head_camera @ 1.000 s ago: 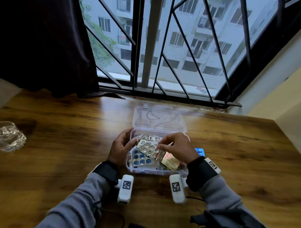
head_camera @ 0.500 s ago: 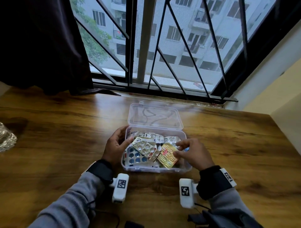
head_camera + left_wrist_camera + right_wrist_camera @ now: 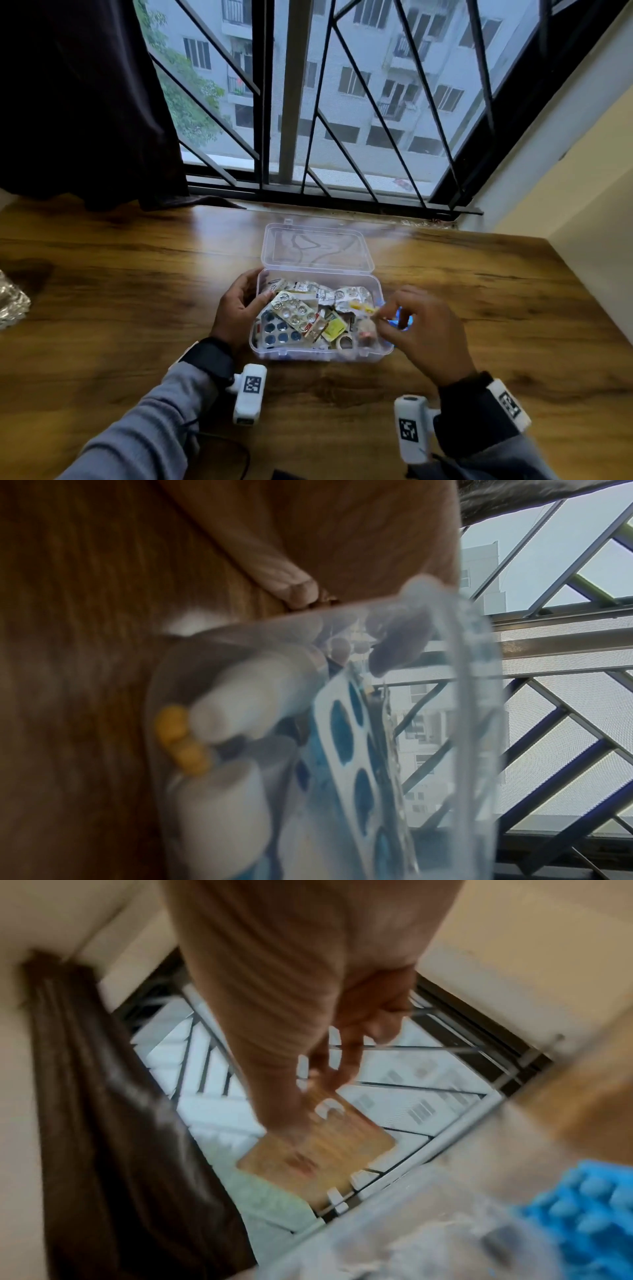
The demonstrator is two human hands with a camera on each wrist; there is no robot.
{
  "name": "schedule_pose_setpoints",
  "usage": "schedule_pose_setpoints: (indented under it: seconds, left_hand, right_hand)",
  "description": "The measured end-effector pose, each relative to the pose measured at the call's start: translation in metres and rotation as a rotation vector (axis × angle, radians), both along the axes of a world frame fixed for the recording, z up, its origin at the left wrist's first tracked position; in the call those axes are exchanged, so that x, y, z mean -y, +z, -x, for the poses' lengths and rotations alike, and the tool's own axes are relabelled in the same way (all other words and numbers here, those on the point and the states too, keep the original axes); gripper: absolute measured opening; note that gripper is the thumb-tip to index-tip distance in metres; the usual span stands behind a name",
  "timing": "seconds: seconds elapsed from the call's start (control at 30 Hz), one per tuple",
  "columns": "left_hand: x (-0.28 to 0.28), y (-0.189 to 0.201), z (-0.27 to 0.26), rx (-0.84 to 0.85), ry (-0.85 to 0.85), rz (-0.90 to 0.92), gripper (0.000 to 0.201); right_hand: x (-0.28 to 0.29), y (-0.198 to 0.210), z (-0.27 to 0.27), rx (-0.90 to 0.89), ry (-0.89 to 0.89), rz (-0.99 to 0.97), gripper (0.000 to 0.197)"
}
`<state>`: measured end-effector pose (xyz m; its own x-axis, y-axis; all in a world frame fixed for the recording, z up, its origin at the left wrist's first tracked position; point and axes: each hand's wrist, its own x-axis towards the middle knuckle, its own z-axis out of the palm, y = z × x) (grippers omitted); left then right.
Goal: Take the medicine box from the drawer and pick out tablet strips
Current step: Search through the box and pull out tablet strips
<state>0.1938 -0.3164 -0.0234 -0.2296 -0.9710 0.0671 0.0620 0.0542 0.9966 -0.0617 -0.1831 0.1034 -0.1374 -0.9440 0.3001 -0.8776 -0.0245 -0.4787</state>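
A left hand, fingers curled, grips the left wall of the open medicine box on the wooden tabletop, steadying it. Above its right end, the right hand pinches a gold tablet strip between thumb and fingertips. Lifting it straight clear should avoid snagging neighbouring strips.

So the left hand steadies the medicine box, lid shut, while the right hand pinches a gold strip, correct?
Not quite: the head view shows the lid open, folded back. The left hand does steady the medicine box; the right hand pinches a gold strip.
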Motion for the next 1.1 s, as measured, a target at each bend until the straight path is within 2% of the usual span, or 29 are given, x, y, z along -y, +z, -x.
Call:
schedule_pose_setpoints:
  seconds: [0.07,0.13,0.27,0.33,0.4,0.47,0.53,0.63,0.73,0.87,1.0,1.1]
  left_hand:
    - [0.001,0.0,0.0,0.003,-0.001,0.003,0.043]
    - [0.001,-0.001,0.001,-0.001,-0.006,0.009,0.044]
    - [0.003,-0.004,0.002,-0.015,0.001,-0.002,0.043]
    - [0.003,-0.003,0.003,-0.007,0.006,0.012,0.042]
    - [0.003,-0.003,0.003,0.011,0.009,0.023,0.041]
    - [0.004,-0.003,0.003,0.01,0.012,0.018,0.041]
    - [0.004,-0.004,0.003,0.009,0.018,0.015,0.041]
    - [0.003,-0.003,0.004,0.006,0.028,0.01,0.041]
    - [0.004,-0.002,0.004,-0.01,0.031,0.019,0.05]
    - [0.002,0.001,0.004,-0.03,0.043,-0.013,0.061]
    - [0.002,0.0,0.005,-0.008,0.064,-0.048,0.06]
    - [0.003,0.002,0.008,0.017,0.106,-0.049,0.06]
  right_hand:
    - [-0.012,0.004,-0.01,-0.303,0.122,0.257,0.021]
    - [-0.018,-0.004,-0.012,-0.469,0.19,0.411,0.029]
    - [-0.019,-0.013,-0.006,-0.513,0.139,0.493,0.031]
    - [-0.021,-0.009,-0.002,-0.372,0.105,0.464,0.022]
    - [-0.023,0.001,0.005,-0.027,0.03,0.392,0.01]
    - [-0.023,0.006,0.02,0.335,-0.113,0.266,0.012]
    - [-0.02,0.002,0.039,0.617,-0.212,0.099,0.009]
    - [-0.016,-0.018,0.067,0.864,-0.363,-0.07,0.008]
    - [-0.014,-0.044,0.093,1.006,-0.552,-0.251,0.021]
    - [-0.013,-0.068,0.112,1.085,-0.609,-0.369,0.027]
    - [-0.013,-0.077,0.11,0.969,-0.545,-0.407,0.018]
    - [-0.009,-0.079,0.116,0.697,-0.444,-0.482,0.018]
